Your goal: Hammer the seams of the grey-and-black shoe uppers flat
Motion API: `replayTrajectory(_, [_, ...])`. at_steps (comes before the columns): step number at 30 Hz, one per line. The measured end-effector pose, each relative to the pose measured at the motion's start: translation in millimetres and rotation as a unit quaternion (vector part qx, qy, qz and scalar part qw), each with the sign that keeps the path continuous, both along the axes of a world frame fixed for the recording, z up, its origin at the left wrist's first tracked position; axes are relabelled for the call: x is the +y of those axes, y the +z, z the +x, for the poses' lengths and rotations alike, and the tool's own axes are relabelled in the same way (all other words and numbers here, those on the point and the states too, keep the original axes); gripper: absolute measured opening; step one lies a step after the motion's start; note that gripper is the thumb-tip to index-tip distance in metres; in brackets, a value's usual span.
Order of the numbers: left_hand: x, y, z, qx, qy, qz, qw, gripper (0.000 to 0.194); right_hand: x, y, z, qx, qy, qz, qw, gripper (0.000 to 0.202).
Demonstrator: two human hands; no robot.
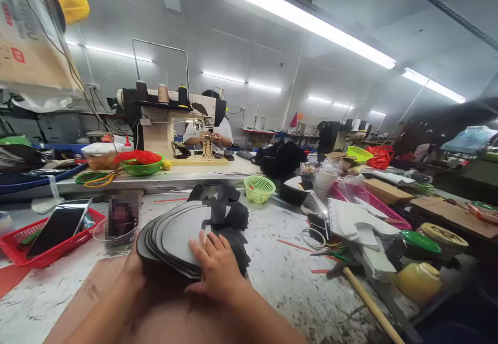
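- R hand (218,269) lay flat, fingers spread, pressed on top of fanned stack of cut pieces (177,237); not clamped round anything.
- L hand (134,271) at stack's near-left edge, mostly hidden behind it; grip couldn't be told.
- Stack: grey faces w/ black edges, on worktable (280,276), centre-near, over a brown board (97,292).
- Black cut pieces (225,214) piled at stack's far-right side, touching it.
- Left of stack: blurred cup (122,219); further left, red basket (54,240) w/ phone (58,227) propped in it.
- Far of stack: small green basket (259,188).
- Right: white pieces (358,222), scissors (330,253), wooden handle (371,305), yellow pot (420,281), green lid (420,241).
- Far bench: sewing machine (171,121), a person's hands working at it; green bowl (142,166) w/ red bag to its left.
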State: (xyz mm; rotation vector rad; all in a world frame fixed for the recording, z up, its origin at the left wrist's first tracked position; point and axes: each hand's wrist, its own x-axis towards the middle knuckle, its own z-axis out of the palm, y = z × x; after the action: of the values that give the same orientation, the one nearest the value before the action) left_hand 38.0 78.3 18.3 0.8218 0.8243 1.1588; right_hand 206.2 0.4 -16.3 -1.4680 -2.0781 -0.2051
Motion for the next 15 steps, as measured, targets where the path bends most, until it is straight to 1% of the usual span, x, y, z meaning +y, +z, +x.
replayTrajectory(1, [-2,-0.6,-9,0.027,0.020,-0.010,0.999,0.049,1,1.3,-2,0.017,0.007,-0.009,1.000,0.093])
replayTrajectory(2, [-6,-1.2,-15,0.060,0.063,0.000,0.996,0.054,1,3.9,1,0.033,0.008,-0.005,0.999,0.096])
replayTrajectory(3, [-11,-2.0,-20,0.107,0.116,0.044,0.986,0.058,-1,7.1,7,0.047,-0.002,0.005,0.999,0.094])
replayTrajectory(4, [-17,-3.1,-23,0.171,0.171,0.130,0.962,0.058,-3,10.2,18,0.057,-0.028,0.016,0.998,0.085])
replayTrajectory(5, [-22,-4.6,-24,0.245,0.209,0.252,0.913,0.055,-6,12.1,32,0.056,-0.074,0.021,0.995,0.068])
replayTrajectory(6, [-26,-6.8,-24,0.320,0.215,0.393,0.835,0.053,-8,12.3,48,0.048,-0.135,0.015,0.990,0.049])
replayTrajectory(7, [-29,-9.6,-21,0.386,0.187,0.531,0.731,0.053,-11,10.5,65,0.036,-0.211,-0.003,0.977,0.035])
replayTrajectory(8, [-31,-13.1,-18,0.433,0.137,0.643,0.617,0.054,-13,6.7,83,0.012,-0.276,-0.032,0.960,0.032])
replayTrajectory(9, [-30,-17.3,-13,0.460,0.089,0.717,0.516,0.050,-14,1.4,99,-0.003,-0.309,-0.054,0.949,0.030])
replayTrajectory(10, [-27,-22.2,-7,0.471,0.061,0.761,0.442,0.044,-14,-4.8,112,-0.019,-0.327,-0.074,0.942,0.029])
replayTrajectory(11, [-23,-27.6,0,0.477,0.048,0.782,0.399,0.037,-14,-11.1,124,-0.034,-0.328,-0.092,0.940,0.028])
replayTrajectory(12, [-17,-33.2,6,0.483,0.052,0.787,0.380,0.033,-13,-16.8,133,-0.045,-0.321,-0.103,0.940,0.031])
replayTrajectory(13, [-11,-38.6,12,0.493,0.061,0.782,0.376,0.034,-13,-21.3,139,-0.057,-0.316,-0.112,0.940,0.036])
replayTrajectory(15, [1,-47.2,20,0.523,0.061,0.758,0.385,0.044,-16,-26.2,149,-0.070,-0.319,-0.116,0.938,0.049])
